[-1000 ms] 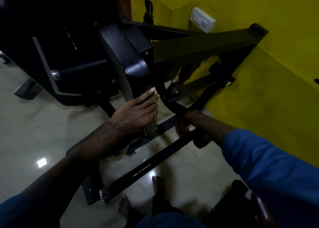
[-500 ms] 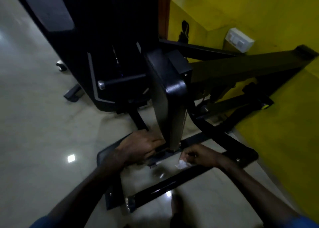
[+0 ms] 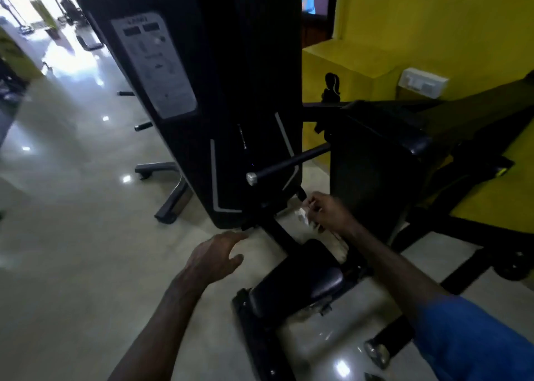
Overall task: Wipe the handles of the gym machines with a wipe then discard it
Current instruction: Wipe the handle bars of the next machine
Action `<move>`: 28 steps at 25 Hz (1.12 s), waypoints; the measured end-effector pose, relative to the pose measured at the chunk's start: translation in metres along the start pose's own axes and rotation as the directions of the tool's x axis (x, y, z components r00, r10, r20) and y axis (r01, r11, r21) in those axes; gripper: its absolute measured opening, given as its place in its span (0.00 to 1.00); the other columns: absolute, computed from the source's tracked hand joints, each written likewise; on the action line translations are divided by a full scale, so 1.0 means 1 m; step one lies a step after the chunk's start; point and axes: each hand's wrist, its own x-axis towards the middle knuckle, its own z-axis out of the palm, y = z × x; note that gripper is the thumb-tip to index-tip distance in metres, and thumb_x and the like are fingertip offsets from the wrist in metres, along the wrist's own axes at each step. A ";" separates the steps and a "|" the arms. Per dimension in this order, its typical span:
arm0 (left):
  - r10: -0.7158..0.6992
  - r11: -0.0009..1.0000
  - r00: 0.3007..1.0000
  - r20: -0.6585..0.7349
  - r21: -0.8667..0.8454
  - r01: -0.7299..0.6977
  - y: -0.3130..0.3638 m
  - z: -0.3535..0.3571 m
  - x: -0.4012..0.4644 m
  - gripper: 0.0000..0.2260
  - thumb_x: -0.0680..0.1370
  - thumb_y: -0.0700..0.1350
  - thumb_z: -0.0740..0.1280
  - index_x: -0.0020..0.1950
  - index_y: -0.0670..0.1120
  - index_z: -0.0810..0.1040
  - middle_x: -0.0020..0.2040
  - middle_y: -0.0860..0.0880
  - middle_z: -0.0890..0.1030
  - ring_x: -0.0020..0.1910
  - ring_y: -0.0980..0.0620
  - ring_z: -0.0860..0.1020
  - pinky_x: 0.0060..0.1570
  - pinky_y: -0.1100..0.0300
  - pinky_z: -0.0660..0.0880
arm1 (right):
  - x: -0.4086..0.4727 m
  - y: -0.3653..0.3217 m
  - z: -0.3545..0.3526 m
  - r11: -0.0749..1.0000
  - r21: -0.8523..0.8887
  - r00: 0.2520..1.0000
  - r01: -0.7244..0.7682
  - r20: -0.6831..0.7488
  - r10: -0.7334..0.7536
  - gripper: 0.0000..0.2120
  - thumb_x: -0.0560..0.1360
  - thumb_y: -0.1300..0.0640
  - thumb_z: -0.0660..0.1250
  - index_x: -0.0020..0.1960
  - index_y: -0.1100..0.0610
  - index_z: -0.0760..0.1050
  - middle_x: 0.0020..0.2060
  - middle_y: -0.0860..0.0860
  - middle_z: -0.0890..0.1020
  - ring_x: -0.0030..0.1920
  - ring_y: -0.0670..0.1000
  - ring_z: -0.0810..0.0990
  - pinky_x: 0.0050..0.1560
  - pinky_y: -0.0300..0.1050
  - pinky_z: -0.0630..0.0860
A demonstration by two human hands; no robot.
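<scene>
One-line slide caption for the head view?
Right hand holds a white wipe beside the black gym machine; left hand hovers open.

Our left hand point(image 3: 215, 253) has let go of the upright black pad point(image 3: 372, 172) it was pressed against a second ago; it now hangs free over the floor point(image 3: 72, 265), fingers point(image 3: 235, 236) spread and touching nothing. Our right hand point(image 3: 329, 211), which was down at the low frame bar half a second ago, has lifted and now sits just beside the pad's lower edge, the crumpled white wipe point(image 3: 303, 214) pinched in it. Our view has swung up and left, bringing in the tall weight tower point(image 3: 202, 92) with its grey instruction label point(image 3: 153, 66), and the seat pad point(image 3: 300, 276) now lies below our hands.
</scene>
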 end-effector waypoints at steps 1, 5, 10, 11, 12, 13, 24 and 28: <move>0.008 1.000 1.000 -0.007 -0.012 -0.008 -0.010 -0.005 0.000 0.28 0.79 0.57 0.65 0.79 0.58 0.70 0.76 0.56 0.75 0.70 0.53 0.77 0.64 0.52 0.77 | 0.004 -0.009 0.007 1.000 0.000 0.998 -0.017 -0.056 0.017 0.03 0.80 0.64 0.69 0.53 0.60 0.77 0.36 0.55 0.84 0.34 0.59 0.85 0.30 0.49 0.82; 0.100 0.986 0.993 -0.063 -0.125 -0.107 -0.053 -0.045 0.019 0.27 0.76 0.57 0.65 0.77 0.62 0.72 0.70 0.58 0.79 0.64 0.53 0.80 0.62 0.50 0.80 | 0.010 -0.033 0.048 1.000 -0.011 0.975 -0.005 -0.221 0.002 0.04 0.79 0.62 0.71 0.45 0.59 0.82 0.32 0.52 0.85 0.32 0.51 0.86 0.35 0.55 0.85; 0.291 0.950 0.946 -0.146 -0.073 -0.303 -0.080 -0.080 0.076 0.24 0.77 0.55 0.61 0.74 0.58 0.77 0.67 0.57 0.80 0.64 0.53 0.79 0.61 0.49 0.80 | 0.048 -0.035 0.088 0.999 -0.035 0.918 -0.021 -0.396 0.005 0.04 0.78 0.58 0.72 0.45 0.53 0.85 0.34 0.46 0.86 0.33 0.40 0.83 0.38 0.43 0.81; 0.320 0.942 0.936 -0.146 -0.051 -0.331 -0.090 -0.083 0.089 0.23 0.78 0.54 0.61 0.73 0.59 0.76 0.67 0.58 0.79 0.64 0.54 0.79 0.59 0.49 0.80 | 0.056 -0.035 0.098 0.999 -0.008 0.898 -0.038 -0.440 0.030 0.03 0.77 0.58 0.73 0.46 0.53 0.85 0.36 0.46 0.86 0.34 0.41 0.84 0.40 0.43 0.82; 0.350 0.934 0.926 -0.138 -0.029 -0.357 -0.100 -0.088 0.104 0.22 0.79 0.54 0.62 0.73 0.60 0.76 0.68 0.58 0.79 0.64 0.54 0.78 0.58 0.49 0.80 | 0.065 -0.032 0.110 0.998 0.034 0.874 -0.049 -0.482 0.059 0.02 0.77 0.58 0.74 0.48 0.53 0.85 0.37 0.46 0.87 0.36 0.42 0.85 0.42 0.46 0.84; 0.381 0.923 0.916 -0.126 -0.006 -0.385 -0.110 -0.094 0.122 0.22 0.79 0.53 0.61 0.74 0.60 0.75 0.69 0.58 0.78 0.65 0.54 0.78 0.58 0.49 0.80 | 0.075 -0.029 0.121 0.995 0.086 0.850 -0.051 -0.520 0.089 0.03 0.77 0.58 0.74 0.50 0.54 0.85 0.39 0.46 0.87 0.38 0.45 0.86 0.43 0.49 0.85; 0.843 0.497 0.516 0.153 0.147 -0.855 -0.108 -0.106 0.402 0.20 0.86 0.50 0.60 0.77 0.49 0.74 0.75 0.49 0.75 0.72 0.46 0.75 0.66 0.43 0.77 | 0.173 -0.030 0.228 0.976 0.198 0.443 -0.094 -0.869 0.219 0.03 0.75 0.62 0.75 0.46 0.55 0.83 0.43 0.46 0.79 0.43 0.45 0.80 0.43 0.41 0.77; 0.944 0.234 0.253 0.210 0.110 -0.966 -0.064 -0.072 0.456 0.19 0.87 0.52 0.59 0.76 0.48 0.76 0.77 0.47 0.74 0.75 0.46 0.72 0.71 0.46 0.73 | 0.190 -0.039 0.261 0.982 0.159 0.370 -0.103 -0.910 0.186 0.03 0.78 0.63 0.74 0.48 0.58 0.81 0.44 0.49 0.78 0.43 0.49 0.80 0.41 0.50 0.78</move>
